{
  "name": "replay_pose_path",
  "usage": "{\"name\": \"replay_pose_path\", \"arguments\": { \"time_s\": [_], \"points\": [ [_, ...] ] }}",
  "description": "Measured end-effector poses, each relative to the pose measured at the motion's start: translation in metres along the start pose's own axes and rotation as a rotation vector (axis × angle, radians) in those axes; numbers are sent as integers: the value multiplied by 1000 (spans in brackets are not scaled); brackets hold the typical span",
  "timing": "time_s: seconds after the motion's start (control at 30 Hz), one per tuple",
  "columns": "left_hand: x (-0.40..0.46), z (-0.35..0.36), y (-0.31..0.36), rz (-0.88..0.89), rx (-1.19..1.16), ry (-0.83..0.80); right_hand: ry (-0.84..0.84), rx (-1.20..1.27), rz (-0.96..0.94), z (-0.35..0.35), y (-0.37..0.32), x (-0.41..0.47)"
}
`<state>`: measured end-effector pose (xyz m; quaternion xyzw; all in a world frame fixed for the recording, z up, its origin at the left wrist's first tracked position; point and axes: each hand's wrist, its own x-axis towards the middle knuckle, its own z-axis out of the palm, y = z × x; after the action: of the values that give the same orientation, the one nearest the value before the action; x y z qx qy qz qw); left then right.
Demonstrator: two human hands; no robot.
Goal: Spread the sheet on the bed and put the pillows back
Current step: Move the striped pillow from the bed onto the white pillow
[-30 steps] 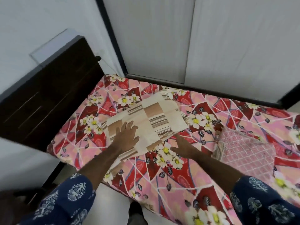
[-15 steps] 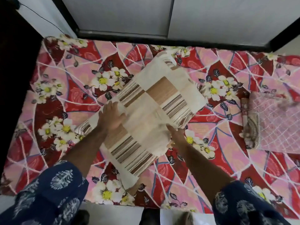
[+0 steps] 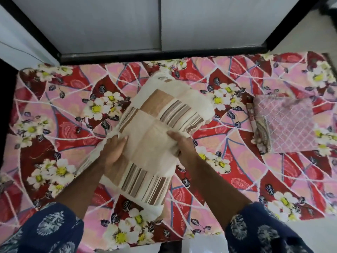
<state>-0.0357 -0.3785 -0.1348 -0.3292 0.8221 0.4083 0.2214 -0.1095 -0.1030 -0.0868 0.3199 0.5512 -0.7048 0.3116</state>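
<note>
A cream pillow with brown striped patches (image 3: pixel 155 136) is held lengthwise above the middle of the bed. My left hand (image 3: pixel 114 152) grips its left edge, bunching the fabric. My right hand (image 3: pixel 182 143) grips its right edge. The red and pink floral sheet (image 3: pixel 237 170) lies spread flat over the bed under the pillow. A folded pink cloth with a white lattice pattern (image 3: pixel 284 123) lies on the sheet to the right, apart from the pillow.
A white panelled wall with a black frame (image 3: pixel 160 53) runs along the far side of the bed. A dark headboard (image 3: pixel 5 99) is at the left edge. Pale floor (image 3: pixel 206 243) shows at the near side, between my sleeves.
My view has tilted down over the bed. Both hands went from pressing on the pillow to gripping its sides, and the pillow has been lifted and turned toward the bed's middle.
</note>
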Motion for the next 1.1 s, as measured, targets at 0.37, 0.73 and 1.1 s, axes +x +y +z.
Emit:
{"name": "replay_pose_path", "arguments": {
  "time_s": [0.37,0.73,1.1],
  "points": [
    [-131,56,145,144,-383,-122,-77,106,-185,-166,-88,-180],
    [-337,246,375,410,-518,-436,134,87,-628,-474,-182,-402],
    [-533,472,643,875,-526,-443,501,163,-933,-752,-233,-536]
  ]
}}
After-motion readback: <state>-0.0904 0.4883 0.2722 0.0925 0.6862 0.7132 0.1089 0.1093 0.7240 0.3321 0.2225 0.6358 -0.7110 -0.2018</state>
